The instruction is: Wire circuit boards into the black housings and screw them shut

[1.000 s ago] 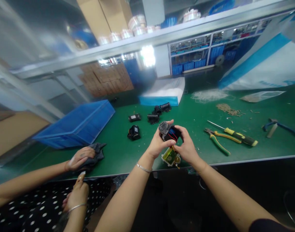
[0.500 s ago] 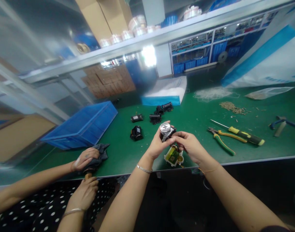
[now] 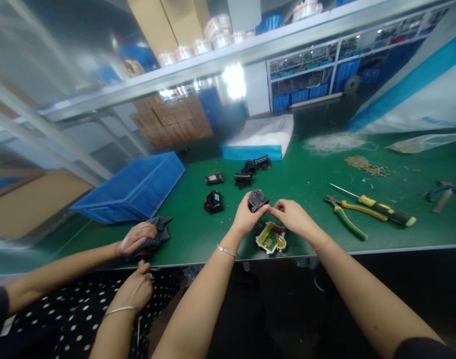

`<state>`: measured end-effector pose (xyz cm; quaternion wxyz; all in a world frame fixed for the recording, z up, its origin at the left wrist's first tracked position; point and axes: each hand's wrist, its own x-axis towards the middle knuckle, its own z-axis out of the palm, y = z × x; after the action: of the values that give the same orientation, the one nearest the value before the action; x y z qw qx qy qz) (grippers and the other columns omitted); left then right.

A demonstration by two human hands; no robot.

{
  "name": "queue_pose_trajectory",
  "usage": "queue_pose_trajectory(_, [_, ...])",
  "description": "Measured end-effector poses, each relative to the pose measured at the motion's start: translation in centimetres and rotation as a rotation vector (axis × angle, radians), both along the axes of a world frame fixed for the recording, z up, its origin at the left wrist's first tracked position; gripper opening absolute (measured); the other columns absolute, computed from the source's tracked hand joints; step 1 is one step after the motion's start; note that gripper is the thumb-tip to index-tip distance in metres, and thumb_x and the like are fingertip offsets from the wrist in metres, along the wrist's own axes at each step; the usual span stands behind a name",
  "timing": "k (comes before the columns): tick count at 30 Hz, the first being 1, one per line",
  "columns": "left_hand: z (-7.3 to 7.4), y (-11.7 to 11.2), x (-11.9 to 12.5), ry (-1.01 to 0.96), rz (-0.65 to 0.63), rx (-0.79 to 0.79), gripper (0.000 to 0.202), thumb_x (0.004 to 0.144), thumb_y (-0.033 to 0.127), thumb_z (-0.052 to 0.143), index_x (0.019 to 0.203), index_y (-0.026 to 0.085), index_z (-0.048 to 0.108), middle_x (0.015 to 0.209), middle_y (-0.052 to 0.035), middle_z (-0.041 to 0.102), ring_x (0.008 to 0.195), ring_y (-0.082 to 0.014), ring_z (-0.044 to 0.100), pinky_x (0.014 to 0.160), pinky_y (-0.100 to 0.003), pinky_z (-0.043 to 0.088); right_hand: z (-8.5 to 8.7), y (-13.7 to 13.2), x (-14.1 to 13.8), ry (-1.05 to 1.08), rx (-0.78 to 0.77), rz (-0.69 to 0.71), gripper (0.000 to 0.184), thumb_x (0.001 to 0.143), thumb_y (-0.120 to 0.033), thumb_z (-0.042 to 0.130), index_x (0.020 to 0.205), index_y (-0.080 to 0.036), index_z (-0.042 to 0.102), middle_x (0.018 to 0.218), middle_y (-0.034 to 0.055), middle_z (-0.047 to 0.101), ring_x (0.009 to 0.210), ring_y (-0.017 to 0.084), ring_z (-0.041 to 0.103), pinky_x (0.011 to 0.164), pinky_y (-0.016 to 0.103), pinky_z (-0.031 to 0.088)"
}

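Note:
My left hand [image 3: 245, 219] grips a small black housing [image 3: 258, 200], its dark speckled face turned up. Beside its lower right edge, the thumb and fingertips of my right hand [image 3: 295, 219] are pinched together; whatever lies between them is hidden. Below both hands, near the front edge of the bench, is an open pale casing with a green circuit board [image 3: 271, 238]. Reddish wires show at the board's upper right, and a yellow round part sits at its right side.
Pliers [image 3: 346, 217] and a screwdriver [image 3: 388, 210] lie to the right, with a pile of screws [image 3: 366, 165] behind. Several black parts [image 3: 214, 202] and a blue bin [image 3: 132, 187] are to the left. A co-worker's hands [image 3: 140, 237] work with a dark cloth [image 3: 156, 233].
The housing in my left hand has turned: its round silver face with a cross no longer shows, and a dark face does. My right fingers stay beside it. The co-worker's lower hand has shifted slightly.

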<state>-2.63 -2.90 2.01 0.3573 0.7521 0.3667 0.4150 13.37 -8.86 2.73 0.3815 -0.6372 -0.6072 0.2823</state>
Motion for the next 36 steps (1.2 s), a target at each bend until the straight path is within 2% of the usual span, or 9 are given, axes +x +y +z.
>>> queue_pose_trajectory(4, [-1.6, 1.1, -0.4, 0.09, 0.089, -0.019, 0.056, 0.07, 0.046, 0.072, 0.114, 0.016, 0.053, 0.107, -0.0079, 0.062, 0.097, -0.021, 0.059, 0.092, -0.035, 0.046, -1.8, 1.1, -1.2, 0.021, -0.056, 0.012, 0.027, 0.077, -0.037, 0.06, 0.059, -0.017, 0.055, 0.054, -0.0013, 0.053, 0.053, 0.011, 0.043, 0.052, 0.026, 0.025])
queue_pose_trajectory(10, [-2.8, 2.7, -1.5, 0.003, 0.112, 0.013, 0.066, 0.077, 0.04, 0.067, 0.133, 0.02, 0.039, 0.126, -0.0113, 0.054, 0.116, -0.0232, 0.052, 0.106, -0.041, 0.035, -3.4, 2.1, -2.6, 0.262, -0.123, 0.026, 0.039, 0.077, -0.045, 0.06, 0.051, -0.017, 0.053, 0.046, -0.0035, 0.047, 0.048, 0.009, 0.037, 0.049, 0.025, 0.022])
queue_pose_trajectory(13, [-2.8, 3.2, -1.7, -0.042, 0.019, 0.028, 0.062, 0.079, 0.034, 0.064, 0.135, 0.021, 0.039, 0.12, -0.0095, 0.057, 0.11, -0.0206, 0.055, 0.103, -0.039, 0.037, -3.1, 2.3, -2.9, 0.486, -0.162, 0.006, 0.037, 0.079, -0.046, 0.058, 0.058, -0.017, 0.054, 0.047, -0.0046, 0.045, 0.047, 0.009, 0.037, 0.049, 0.023, 0.026])
queue_pose_trajectory(17, [-2.8, 3.6, -1.5, 0.002, 0.026, 0.062, 0.026, 0.082, 0.038, 0.059, 0.099, 0.019, 0.063, 0.103, -0.0055, 0.063, 0.101, -0.019, 0.057, 0.098, -0.035, 0.04, -1.9, 2.4, -2.5, 0.818, -0.247, 0.02, 0.027, 0.083, -0.038, 0.055, 0.066, -0.018, 0.051, 0.049, -0.005, 0.042, 0.051, 0.011, 0.048, 0.054, 0.024, 0.04])
queue_pose_trajectory(22, [-3.0, 3.9, -1.3, -0.008, 0.062, 0.069, 0.027, 0.083, 0.044, 0.057, 0.087, 0.018, 0.065, 0.092, -0.0038, 0.064, 0.092, -0.0169, 0.058, 0.09, -0.031, 0.042, -1.4, 1.8, -0.9, 1.081, -0.316, 0.08, 0.01, 0.085, -0.021, 0.05, 0.079, -0.016, 0.056, 0.056, -0.0015, 0.048, 0.068, 0.015, 0.059, 0.066, 0.028, 0.049])
queue_pose_trajectory(26, [-3.1, 3.9, -1.5, -0.032, 0.065, 0.074, 0.028, 0.083, 0.044, 0.057, 0.089, 0.017, 0.065, 0.093, -0.0045, 0.064, 0.091, -0.0164, 0.057, 0.09, -0.03, 0.042, -0.6, 1.6, 0.5, 1.17, -0.328, 0.096, 0.013, 0.087, -0.022, 0.048, 0.083, -0.016, 0.059, 0.056, -0.0033, 0.045, 0.055, 0.01, 0.051, 0.061, 0.026, 0.048])
queue_pose_trajectory(30, [-3.1, 3.9, -1.5, -0.028, 0.05, 0.101, 0.026, 0.083, 0.043, 0.058, 0.088, 0.018, 0.066, 0.093, -0.0045, 0.063, 0.092, -0.0163, 0.057, 0.091, -0.031, 0.042, 1.6, 1.8, 1.0, 0.76, -0.25, 0.112, 0.023, 0.087, -0.028, 0.049, 0.085, -0.014, 0.067, 0.054, -0.003, 0.045, 0.044, 0.007, 0.034, 0.048, 0.022, 0.035])
queue_pose_trajectory(33, [-3.0, 3.8, -1.4, -0.024, 0.053, 0.111, 0.025, 0.083, 0.042, 0.058, 0.088, 0.018, 0.066, 0.093, -0.0045, 0.064, 0.093, -0.0166, 0.057, 0.092, -0.031, 0.042, 2.7, 1.5, 0.6, 0.082, -0.011, 0.087, 0.021, 0.084, -0.027, 0.053, 0.084, -0.015, 0.07, 0.069, 0.0039, 0.062, 0.061, 0.013, 0.051, 0.06, 0.026, 0.038])
queue_pose_trajectory(36, [-2.9, 3.7, -1.3, -0.027, 0.07, 0.109, 0.025, 0.083, 0.042, 0.057, 0.088, 0.019, 0.066, 0.093, -0.0045, 0.064, 0.093, -0.0171, 0.058, 0.092, -0.032, 0.043, 2.2, 0.6, 0.0, -0.281, 0.06, 0.035, 0.027, 0.086, -0.031, 0.051, 0.098, -0.014, 0.069, 0.09, 0.0097, 0.07, 0.081, 0.02, 0.06, 0.071, 0.028, 0.039])
